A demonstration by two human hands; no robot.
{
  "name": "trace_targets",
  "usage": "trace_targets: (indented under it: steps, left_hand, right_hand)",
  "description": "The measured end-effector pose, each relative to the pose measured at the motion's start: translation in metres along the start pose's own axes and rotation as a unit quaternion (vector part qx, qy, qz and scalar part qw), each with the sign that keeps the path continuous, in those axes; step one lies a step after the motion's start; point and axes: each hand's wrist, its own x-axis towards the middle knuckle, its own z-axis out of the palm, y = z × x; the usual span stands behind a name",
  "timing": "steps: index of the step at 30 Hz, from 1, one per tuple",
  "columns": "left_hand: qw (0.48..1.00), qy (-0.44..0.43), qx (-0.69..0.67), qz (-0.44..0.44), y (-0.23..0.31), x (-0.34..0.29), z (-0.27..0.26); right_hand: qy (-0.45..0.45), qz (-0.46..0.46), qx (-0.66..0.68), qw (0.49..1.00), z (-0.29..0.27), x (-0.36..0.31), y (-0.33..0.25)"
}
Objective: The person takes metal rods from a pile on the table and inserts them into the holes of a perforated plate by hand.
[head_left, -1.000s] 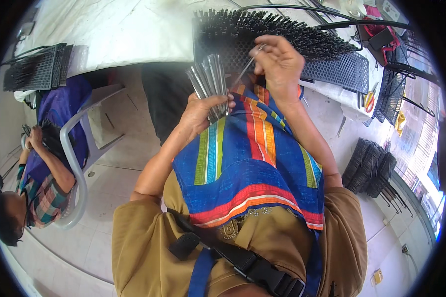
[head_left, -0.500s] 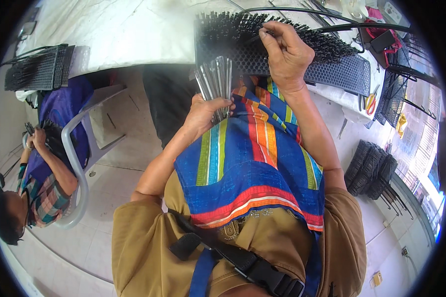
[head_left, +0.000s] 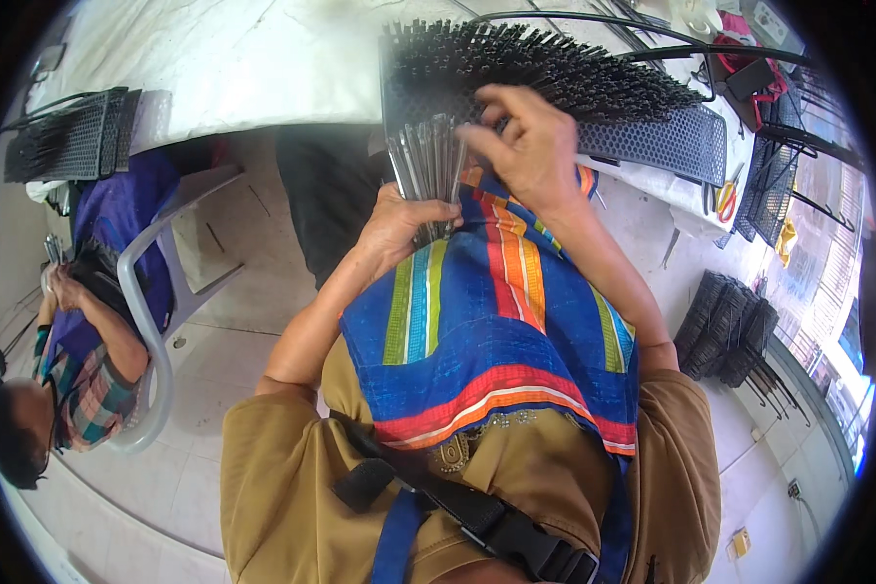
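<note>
My left hand (head_left: 395, 220) is wrapped round a bundle of thin, shiny, greyish strips (head_left: 426, 161), fanned slightly and pointing up over my lap. Close to the upper ends of those strips is my right hand (head_left: 530, 146), slightly blurred, its thumb and forefinger apart with nothing visible between them. Just beyond both hands lies a black perforated panel (head_left: 686, 141), tilted at the table edge. Many short black bristle-like pieces (head_left: 545, 70) stand up from its holes. A blue striped apron (head_left: 477, 341) covers my lap.
The table (head_left: 234, 78) has a pale cover. Scissors (head_left: 728, 200) with orange and yellow handles hang at its right edge. Stacked black racks (head_left: 725, 331) stand on the floor at right. At left, a co-worker (head_left: 92, 360) sits in a grey chair (head_left: 146, 292) near another bristled panel (head_left: 73, 136).
My right hand has come down and left from the bristled panel to the strips' upper ends, its pinched fingers now apart. My left hand keeps its hold, almost unmoved.
</note>
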Motion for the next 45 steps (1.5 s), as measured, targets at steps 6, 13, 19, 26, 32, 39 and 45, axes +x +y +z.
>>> trace_targets:
  steps: [6, 13, 19, 26, 32, 39, 45]
  left_hand:
    - [0.999, 0.001, -0.042, -0.014, 0.002, -0.002, 0.002]
    - [0.997, 0.017, -0.071, -0.005, 0.000, 0.004, -0.012]
    - [0.990, 0.028, -0.140, -0.005, 0.006, 0.000, 0.000]
    - [0.996, 0.034, -0.085, 0.007, 0.004, 0.005, -0.004]
    - [0.999, -0.040, -0.029, -0.009, 0.002, -0.006, -0.007]
    - [1.000, -0.015, 0.002, -0.001, -0.001, -0.007, -0.001]
    - [0.999, 0.026, 0.001, 0.019, -0.004, -0.002, 0.000]
  right_hand:
    - [-0.155, 0.393, 0.491, 0.761, 0.020, -0.023, 0.013]
    - [-0.004, 0.002, 0.196, 0.981, -0.037, -0.017, -0.034]
    - [-0.100, -0.108, 0.146, 0.978, -0.001, -0.058, -0.026]
    - [-0.094, 0.276, 0.324, 0.900, 0.017, -0.056, -0.002]
    - [-0.081, 0.406, 0.450, 0.791, 0.018, -0.034, 0.013]
    - [-0.108, 0.422, 0.506, 0.744, 0.005, -0.022, 0.021]
    - [0.104, 0.220, 0.363, 0.899, -0.028, 0.001, 0.016]
